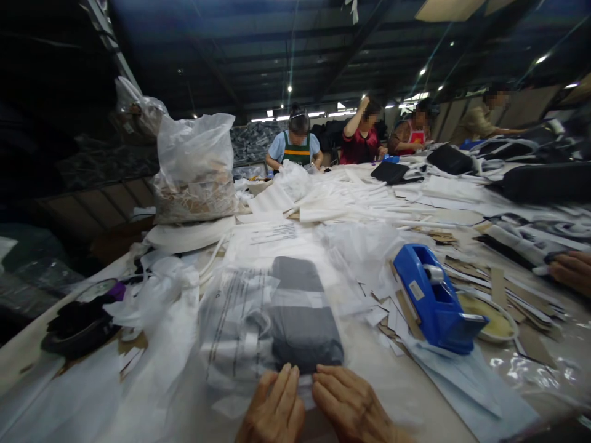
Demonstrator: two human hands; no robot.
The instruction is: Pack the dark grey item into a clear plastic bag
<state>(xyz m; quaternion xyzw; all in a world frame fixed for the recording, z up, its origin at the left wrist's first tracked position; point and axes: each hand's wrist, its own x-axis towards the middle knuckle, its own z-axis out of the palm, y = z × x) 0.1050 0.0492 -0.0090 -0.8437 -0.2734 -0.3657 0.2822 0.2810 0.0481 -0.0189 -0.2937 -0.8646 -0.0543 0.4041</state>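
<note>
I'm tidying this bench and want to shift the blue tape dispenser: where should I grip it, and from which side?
Best take the blue tape dispenser by its long side walls, thumb on the labelled one, coming from above with the right hand. It stands upright, longer than wide, and the jutting end near the shallow dish probably carries the cutter, so keep fingers off it.

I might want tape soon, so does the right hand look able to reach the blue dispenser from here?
Probably yes: the dispenser stands beyond the right hand, off to its right, and nothing tall seems to stand between them.
</note>
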